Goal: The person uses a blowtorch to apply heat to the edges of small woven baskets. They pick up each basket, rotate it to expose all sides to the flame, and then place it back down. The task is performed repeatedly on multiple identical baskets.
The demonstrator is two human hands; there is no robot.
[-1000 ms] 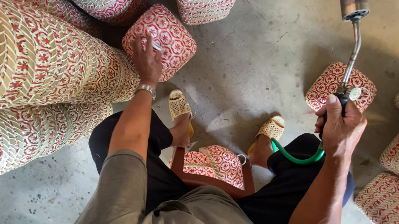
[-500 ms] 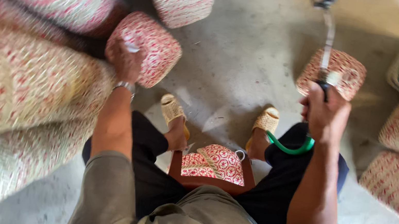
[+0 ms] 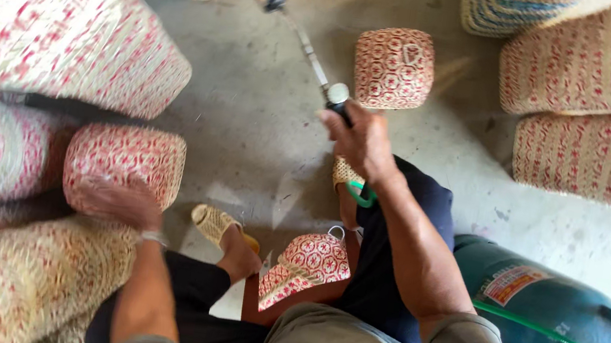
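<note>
The left hand [image 3: 116,201] rests flat on top of a small woven basket [image 3: 125,164], fingers laid together over its near upper edge; motion blur hides whether they grip. This basket is box-shaped with rounded corners, woven in a red and cream diamond pattern, and lies on the concrete floor [image 3: 248,124] at the left, touching the stacks of larger baskets [image 3: 47,24] beside and behind it. Its opening is not in view, so contents cannot be determined.

The right hand [image 3: 361,141] is closed in a fist around the handle of a gas torch [image 3: 313,57], fingers wrapped tight. The metal tube of the torch runs up and left from the fist to a dark nozzle near the top edge of the view. A green hose [image 3: 538,330] leads from a blue-green gas cylinder [image 3: 533,307] lying at the lower right; a loop of the same hose shows under the right wrist.

A second small basket [image 3: 393,66], of the same red and cream pattern, sits on the floor just beyond the right hand, closed side up. A third patterned piece [image 3: 308,263] lies between the person's knees. Both feet wear woven sandals [image 3: 215,222].

Larger baskets [image 3: 610,103] in red and cream are stacked at the upper right, with a blue-striped basket [image 3: 520,6] behind them. No basket shows its interior.
</note>
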